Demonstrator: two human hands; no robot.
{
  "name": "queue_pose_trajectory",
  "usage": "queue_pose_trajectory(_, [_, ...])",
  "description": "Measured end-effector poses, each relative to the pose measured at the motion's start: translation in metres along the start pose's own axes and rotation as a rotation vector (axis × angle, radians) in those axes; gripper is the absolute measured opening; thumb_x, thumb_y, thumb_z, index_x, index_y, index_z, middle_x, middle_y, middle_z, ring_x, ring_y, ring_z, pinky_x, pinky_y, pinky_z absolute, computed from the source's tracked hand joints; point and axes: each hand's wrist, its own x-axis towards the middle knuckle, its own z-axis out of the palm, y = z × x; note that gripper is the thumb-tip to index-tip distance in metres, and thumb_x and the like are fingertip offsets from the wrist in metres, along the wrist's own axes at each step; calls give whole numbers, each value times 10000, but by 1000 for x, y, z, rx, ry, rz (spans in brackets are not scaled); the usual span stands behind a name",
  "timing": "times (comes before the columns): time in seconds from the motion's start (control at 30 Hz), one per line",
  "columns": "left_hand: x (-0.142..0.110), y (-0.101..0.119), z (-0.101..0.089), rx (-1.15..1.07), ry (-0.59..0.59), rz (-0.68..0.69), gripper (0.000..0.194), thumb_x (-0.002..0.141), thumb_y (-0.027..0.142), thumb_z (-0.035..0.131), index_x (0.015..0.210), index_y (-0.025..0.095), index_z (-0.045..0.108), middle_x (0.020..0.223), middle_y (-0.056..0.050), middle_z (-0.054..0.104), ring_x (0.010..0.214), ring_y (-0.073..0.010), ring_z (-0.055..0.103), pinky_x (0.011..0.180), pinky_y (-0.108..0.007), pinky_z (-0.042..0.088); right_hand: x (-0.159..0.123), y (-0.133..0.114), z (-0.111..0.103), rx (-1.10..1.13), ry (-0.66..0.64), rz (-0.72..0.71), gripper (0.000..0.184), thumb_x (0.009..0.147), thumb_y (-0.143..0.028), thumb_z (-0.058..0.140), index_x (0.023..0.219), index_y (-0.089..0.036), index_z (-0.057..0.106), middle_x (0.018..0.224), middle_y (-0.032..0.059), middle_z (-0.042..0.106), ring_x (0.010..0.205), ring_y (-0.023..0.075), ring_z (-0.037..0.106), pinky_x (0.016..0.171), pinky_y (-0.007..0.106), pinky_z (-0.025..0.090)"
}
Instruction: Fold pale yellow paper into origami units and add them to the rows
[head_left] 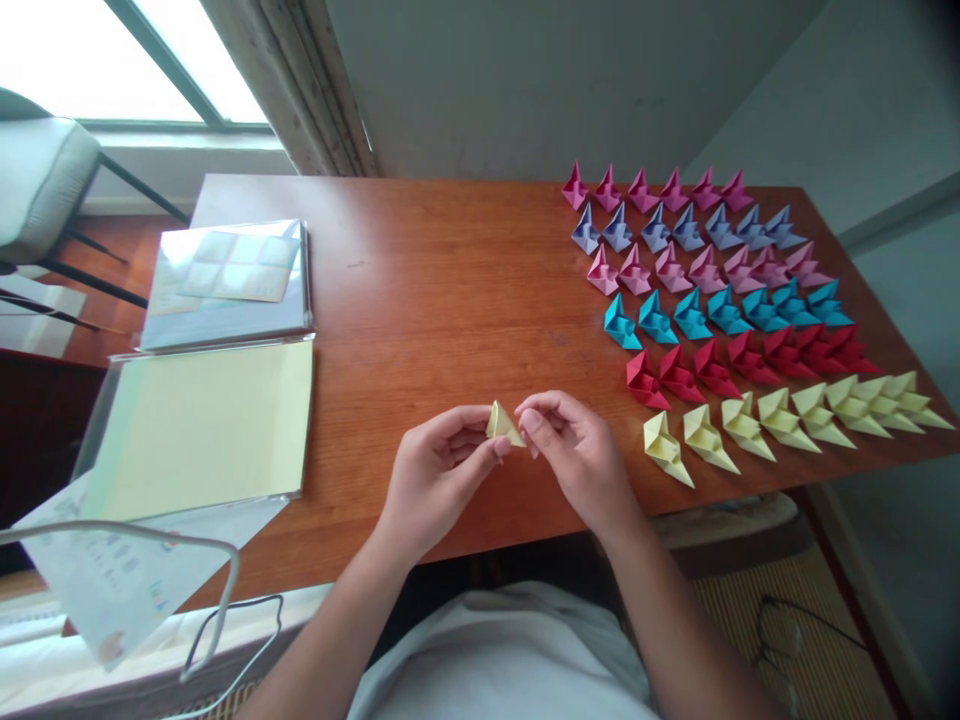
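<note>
A small piece of folded pale yellow paper is held over the front part of the table. My left hand pinches it between thumb and fingers from the left. At its right corner, the thumb and fingertips of my right hand are closed together on the edge; the exact contact is partly hidden by the fingers. To the right stands a row of pale yellow folded paper pieces, each with pointed ends. Behind it is a row of red folded paper pieces.
Further rows are turquoise, pink, lavender and magenta paper pieces. A pack of yellow paper sheets and a plastic-wrapped pack lie at the left of the wooden table. A white cable loops at lower left.
</note>
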Motion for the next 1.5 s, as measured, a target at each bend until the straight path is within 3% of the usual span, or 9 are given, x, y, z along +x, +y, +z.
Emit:
queue_pose_trajectory(0.1, [1,5,0,-18,42,-25,264,734,282,861,941,151,763,839,-44,767,758,-166,711,739,-248,597,-4,-1,0,-120,-16,-22,193,948,-403,635,929,-216,679,887,30,704,804,170,667,707,278,535])
queue_pose_trajectory(0.3, [1,5,1,-29,67,0,216,740,274,859,910,169,777,856,-31,769,768,-145,694,732,-219,581,-3,-4,3,-150,-20,-65,170,918,-398,675,912,-231,706,904,41,727,824,194,686,719,300,560])
queue_pose_trajectory(0.67, [0,3,-1,-9,58,-49,157,790,299,816,834,155,773,736,-26,753,644,-126,677,600,-192,561,-2,1,3,-72,-35,-8,181,897,-389,706,853,-215,686,807,28,709,754,181,655,711,298,534])
queue_pose_trajectory(0.83, [1,5,1,-35,61,-91,163,797,295,809,874,153,783,724,-28,761,633,-124,686,589,-183,560,0,-4,-3,11,-115,28,231,954,-420,630,874,-211,689,779,1,681,718,148,629,659,257,506])
queue_pose_trajectory(0.93, [1,7,2,-33,69,-102,167,792,297,812,870,152,783,718,-31,764,624,-130,689,585,-190,561,0,-6,-4,-11,-87,18,283,993,-429,562,880,-206,694,746,-8,653,688,132,603,635,243,488])
queue_pose_trajectory(1.1, [2,5,1,-23,53,-79,169,808,291,799,896,148,787,739,-38,766,648,-133,693,595,-189,563,-1,-2,2,-36,-74,10,179,933,-384,666,915,-208,696,866,20,714,779,166,667,682,263,518])
queue_pose_trajectory(1.3, [2,-1,0,-15,37,-49,155,834,289,778,919,160,786,732,-15,745,645,-105,675,582,-158,549,-3,1,4,-148,-39,-42,178,948,-352,642,863,-203,689,807,30,713,730,172,657,662,284,517])
queue_pose_trajectory(1.5, [1,-2,0,35,22,-18,164,834,309,779,906,162,777,726,-12,734,625,-106,665,572,-170,549,2,-2,3,-171,-3,-104,121,932,-341,660,939,-221,667,917,37,699,832,188,663,730,304,527])
